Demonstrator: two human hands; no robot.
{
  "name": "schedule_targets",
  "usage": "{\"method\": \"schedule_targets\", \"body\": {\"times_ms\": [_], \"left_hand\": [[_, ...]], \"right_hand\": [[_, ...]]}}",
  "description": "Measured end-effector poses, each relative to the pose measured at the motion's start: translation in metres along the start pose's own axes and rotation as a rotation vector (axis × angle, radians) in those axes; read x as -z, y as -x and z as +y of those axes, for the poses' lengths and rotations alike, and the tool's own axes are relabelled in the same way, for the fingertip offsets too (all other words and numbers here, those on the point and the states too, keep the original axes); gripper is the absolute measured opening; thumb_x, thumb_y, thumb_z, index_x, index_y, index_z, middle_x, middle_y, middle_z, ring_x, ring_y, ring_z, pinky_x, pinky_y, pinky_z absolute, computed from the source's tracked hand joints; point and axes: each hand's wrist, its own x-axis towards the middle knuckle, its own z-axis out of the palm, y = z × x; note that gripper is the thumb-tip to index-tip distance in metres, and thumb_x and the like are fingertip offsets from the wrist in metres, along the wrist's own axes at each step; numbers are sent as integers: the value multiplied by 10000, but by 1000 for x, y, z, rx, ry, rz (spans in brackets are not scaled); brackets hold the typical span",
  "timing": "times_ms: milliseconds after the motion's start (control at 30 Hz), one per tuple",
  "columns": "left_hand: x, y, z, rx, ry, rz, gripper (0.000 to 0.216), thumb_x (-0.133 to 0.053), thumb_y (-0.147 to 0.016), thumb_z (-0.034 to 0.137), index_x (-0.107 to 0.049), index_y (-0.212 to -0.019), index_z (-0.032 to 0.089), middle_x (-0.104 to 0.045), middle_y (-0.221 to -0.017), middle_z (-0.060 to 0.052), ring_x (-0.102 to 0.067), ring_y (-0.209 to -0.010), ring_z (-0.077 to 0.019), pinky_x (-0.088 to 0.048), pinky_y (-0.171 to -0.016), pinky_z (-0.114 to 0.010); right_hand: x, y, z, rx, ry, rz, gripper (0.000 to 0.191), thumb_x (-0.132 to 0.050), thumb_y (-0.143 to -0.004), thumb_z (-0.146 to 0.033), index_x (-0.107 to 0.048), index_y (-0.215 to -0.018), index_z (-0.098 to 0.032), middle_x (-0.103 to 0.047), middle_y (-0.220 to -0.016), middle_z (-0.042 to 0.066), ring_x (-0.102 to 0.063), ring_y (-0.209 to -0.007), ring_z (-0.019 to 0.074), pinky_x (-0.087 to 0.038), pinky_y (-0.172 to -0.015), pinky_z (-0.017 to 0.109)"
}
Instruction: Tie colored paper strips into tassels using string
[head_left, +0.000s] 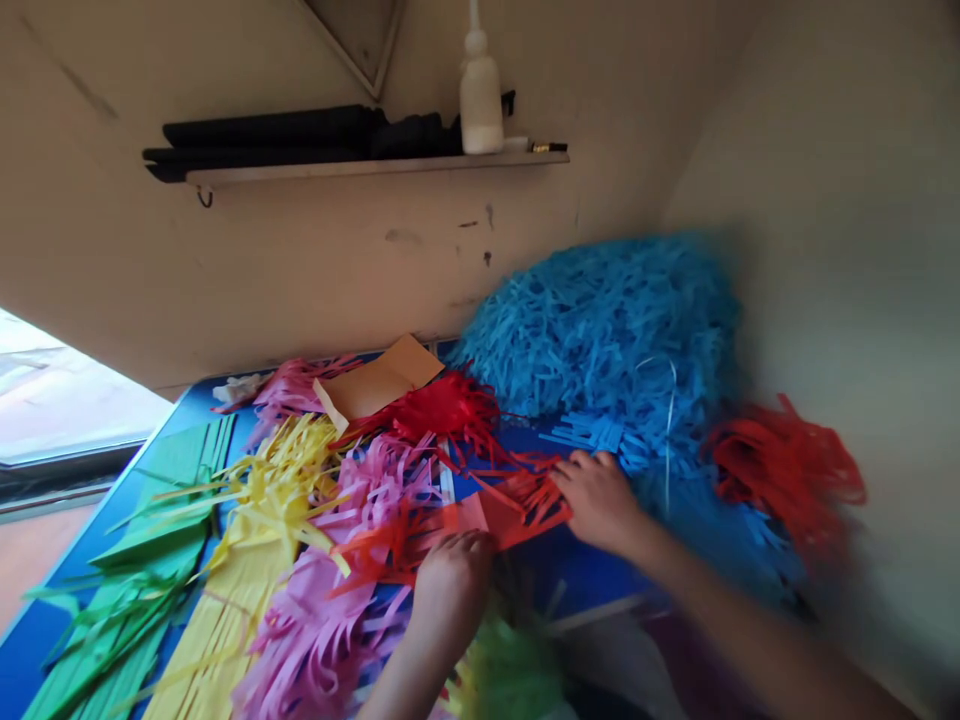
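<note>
A strip of red fringed tissue paper (512, 515) stretches between my two hands over the blue table. My left hand (455, 575) has its fingers curled down on the strip's left part. At the other end, my right hand (600, 500) pinches the strip near its cut fringe. Pink fringed paper (322, 615) lies just left of my left hand, partly under the red strip. Below my hands, a green and yellow fringed bundle (514, 670) is blurred. Behind the strip rests a darker red fringed bunch (446, 405).
A large blue fringed paper piece (600, 320) leans by the wall, with a red paper bundle (784, 470) at its right. Yellow strips (225, 620), green strips (135, 580) and an orange sheet (390, 375) cover the table's left. A shelf (390, 168) holds a white bottle (480, 105).
</note>
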Motion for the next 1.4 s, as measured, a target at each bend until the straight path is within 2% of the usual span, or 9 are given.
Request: {"method": "schedule_targets", "body": {"times_ms": [133, 333, 567, 733, 933, 1000, 1167, 1267, 1400], "left_hand": [[-7, -7, 8, -6, -3, -26, 239, -489, -865, 87, -706, -899, 184, -751, -885, -87, -712, -877, -218, -535, -840, -341], [-6, -12, 15, -42, 13, -60, 240, -545, -845, 116, -696, -1017, 187, -752, -1044, -107, -689, -1027, -246, -502, -937, -388], [-9, -11, 12, -23, 12, -60, 256, -472, -871, 100, -706, -947, 173, -757, -1008, -111, -690, -1026, -248, -499, -942, -396], [-5, -13, 15, -20, 20, -81, 210, -517, -861, 135, -693, -973, 155, -749, -1038, -125, -686, -1032, -256, -487, -948, -400], [-4, -13, 18, -3, -2, -111, 237, -481, -857, 88, -694, -918, 174, -752, -966, -115, -691, -1003, -246, -464, -959, -393], [-4, -14, 18, 11, -5, -114, 249, -466, -859, 81, -693, -908, 172, -753, -960, -117, -695, -994, -250, -443, -986, -414], [3, -16, 12, 27, -35, -118, 254, -454, -901, 159, -707, -893, 179, -759, -848, -95, -711, -838, -244, -410, -990, -439], [7, -18, -2, 120, 18, -98, 268, -458, -933, 236, -723, -900, 206, -772, -857, -66, -709, -838, -216, -424, -936, -363], [10, -25, -21, 256, 32, -91, 239, -493, -918, 293, -720, -963, 232, -777, -906, -40, -713, -874, -191, -438, -740, -256]], "right_hand": [[32, 29, 32, -71, 2, 70, 521, -657, -769, -224, -607, -1288, -213, -621, -1310, 128, -506, -1206, 352, -324, -979, 525], [14, 22, -46, 346, -336, 84, 550, -540, -914, -556, -551, -1348, -219, -620, -1326, 87, -462, -1319, 258, -176, -1170, 512], [-7, 15, -24, -276, -139, 350, 379, -487, -968, -434, -689, -1112, -148, -702, -1132, 158, -484, -1266, 373, -133, -1115, 636], [-16, 12, -55, 279, -301, 211, 519, -511, -932, -546, -586, -1274, -162, -679, -1215, 113, -510, -1263, 273, -210, -1148, 499], [-16, 27, -23, -300, -105, 327, 427, -488, -956, -503, -684, -1101, -152, -716, -1115, 153, -472, -1279, 397, -108, -1099, 654], [-11, 31, -17, -292, -138, 393, 357, -512, -953, -432, -676, -1130, -169, -703, -1154, 150, -491, -1265, 376, -162, -1097, 613], [-29, 10, -46, 186, -497, 122, 319, -648, -849, -250, -625, -1165, -213, -721, -1103, 69, -638, -1041, 210, -382, -956, 369], [-42, -10, -54, 53, -557, 54, 89, -619, -892, -192, -668, -962, -213, -751, -902, 1, -666, -838, 161, -376, -827, 308], [-41, -24, -49, -54, -470, 61, 167, -555, -957, -268, -677, -866, -200, -736, -846, 1, -664, -820, 151, -339, -771, 293]]}}
